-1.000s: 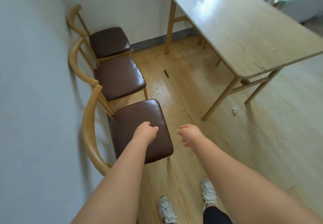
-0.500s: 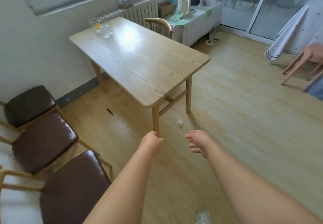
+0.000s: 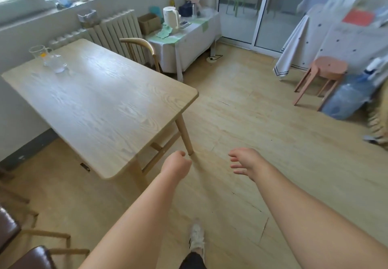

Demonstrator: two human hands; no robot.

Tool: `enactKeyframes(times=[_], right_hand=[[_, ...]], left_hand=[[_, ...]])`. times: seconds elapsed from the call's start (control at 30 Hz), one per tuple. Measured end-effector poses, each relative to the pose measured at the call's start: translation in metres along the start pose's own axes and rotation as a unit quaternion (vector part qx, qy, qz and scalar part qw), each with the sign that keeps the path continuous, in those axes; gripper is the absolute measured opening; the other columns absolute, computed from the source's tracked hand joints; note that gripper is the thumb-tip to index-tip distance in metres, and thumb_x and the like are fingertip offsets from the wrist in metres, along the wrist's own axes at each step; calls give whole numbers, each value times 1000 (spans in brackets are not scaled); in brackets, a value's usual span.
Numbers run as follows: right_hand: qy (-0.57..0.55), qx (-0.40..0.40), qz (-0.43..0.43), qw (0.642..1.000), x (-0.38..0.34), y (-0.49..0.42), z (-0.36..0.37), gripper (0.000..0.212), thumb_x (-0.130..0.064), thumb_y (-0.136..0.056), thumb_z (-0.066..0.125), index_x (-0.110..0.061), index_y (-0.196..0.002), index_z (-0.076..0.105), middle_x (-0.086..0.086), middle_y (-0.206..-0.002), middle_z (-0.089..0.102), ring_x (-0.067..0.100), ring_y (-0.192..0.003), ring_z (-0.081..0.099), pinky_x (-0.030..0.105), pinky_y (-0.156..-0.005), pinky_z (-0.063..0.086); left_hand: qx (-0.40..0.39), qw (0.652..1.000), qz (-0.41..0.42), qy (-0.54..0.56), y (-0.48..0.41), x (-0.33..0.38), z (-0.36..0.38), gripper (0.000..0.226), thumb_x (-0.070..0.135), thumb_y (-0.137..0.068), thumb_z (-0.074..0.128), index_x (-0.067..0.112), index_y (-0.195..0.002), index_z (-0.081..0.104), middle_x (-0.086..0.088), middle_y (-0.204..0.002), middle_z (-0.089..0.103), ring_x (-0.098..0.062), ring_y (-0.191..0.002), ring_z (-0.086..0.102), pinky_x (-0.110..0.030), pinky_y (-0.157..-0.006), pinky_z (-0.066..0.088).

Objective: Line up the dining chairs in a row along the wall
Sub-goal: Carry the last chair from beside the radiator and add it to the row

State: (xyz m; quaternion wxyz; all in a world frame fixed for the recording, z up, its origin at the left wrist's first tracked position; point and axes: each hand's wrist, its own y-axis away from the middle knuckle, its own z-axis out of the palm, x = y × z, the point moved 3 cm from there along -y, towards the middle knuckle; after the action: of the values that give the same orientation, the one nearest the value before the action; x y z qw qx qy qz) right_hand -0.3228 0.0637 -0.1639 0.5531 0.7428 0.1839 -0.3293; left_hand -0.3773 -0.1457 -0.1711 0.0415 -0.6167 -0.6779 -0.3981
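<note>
One wooden dining chair [image 3: 142, 48] stands behind the far side of the table, only its curved backrest showing. Parts of two brown-seated chairs [image 3: 31, 256] by the wall show at the bottom left edge. My left hand [image 3: 175, 167] is held out over the floor near the table's front leg, fingers curled, holding nothing. My right hand [image 3: 244, 161] hangs beside it with fingers spread apart, empty. Both hands are far from any chair.
A light wooden table [image 3: 100, 105] with a glass jug [image 3: 41, 53] fills the left. A radiator [image 3: 117, 31] and a cloth-covered side table [image 3: 189, 35] stand behind. A pink stool [image 3: 321, 75] and a water bottle [image 3: 346, 98] are at the right. Open wooden floor lies ahead.
The view has swung right, away from the three chairs lined up at the wall and toward the table and room. Both hands stay empty, held out in front.
</note>
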Motion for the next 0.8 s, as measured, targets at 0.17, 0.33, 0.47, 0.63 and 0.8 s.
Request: enactKeyframes(times=[0.17, 0.33, 0.47, 0.63, 0.8], right_hand=[[5, -3, -17, 1000, -73, -73, -10, 38, -16, -94, 58, -5, -131, 53, 15, -116, 57, 30, -98, 58, 46, -96, 49], [18, -13, -5, 1000, -144, -132, -17, 39, -17, -93, 59, -7, -130, 54, 15, -118, 59, 30, -98, 60, 42, -89, 52], [10, -13, -10, 1000, -198, -180, -34, 36, -18, -93, 59, -8, -128, 55, 14, -115, 59, 29, -97, 60, 42, -90, 51], [15, -19, -13, 1000, -251, -241, -57, 27, -18, -94, 58, -9, -120, 57, 14, -113, 59, 28, -92, 59, 43, -93, 51], [49, -53, -23, 997, -321, -326, -73, 21, -18, -94, 58, -13, -114, 57, 12, -110, 60, 26, -90, 60, 39, -85, 52]], left_hand=[[14, 1000, 10, -3, -95, 52, -7, 51, 26, -93, 50, 15, -143, 44, -3, -143, 52, -22, -126, 51, -27, -87, 38], [-8, 1000, -2, 5, -184, 105, -23, 51, 25, -92, 51, 15, -141, 46, -6, -139, 54, -23, -119, 55, -28, -80, 40], [-14, 1000, -5, -1, -249, 156, -39, 52, 22, -91, 49, 14, -142, 46, -9, -134, 58, -25, -109, 60, -31, -86, 48], [-6, 1000, 10, -1, -313, 209, -39, 49, 24, -93, 48, 13, -141, 47, -8, -135, 57, -25, -117, 57, -29, -88, 43], [24, 999, -10, 19, -391, 260, -38, 49, 23, -93, 48, 13, -140, 47, -9, -137, 56, -25, -119, 56, -29, -88, 43]])
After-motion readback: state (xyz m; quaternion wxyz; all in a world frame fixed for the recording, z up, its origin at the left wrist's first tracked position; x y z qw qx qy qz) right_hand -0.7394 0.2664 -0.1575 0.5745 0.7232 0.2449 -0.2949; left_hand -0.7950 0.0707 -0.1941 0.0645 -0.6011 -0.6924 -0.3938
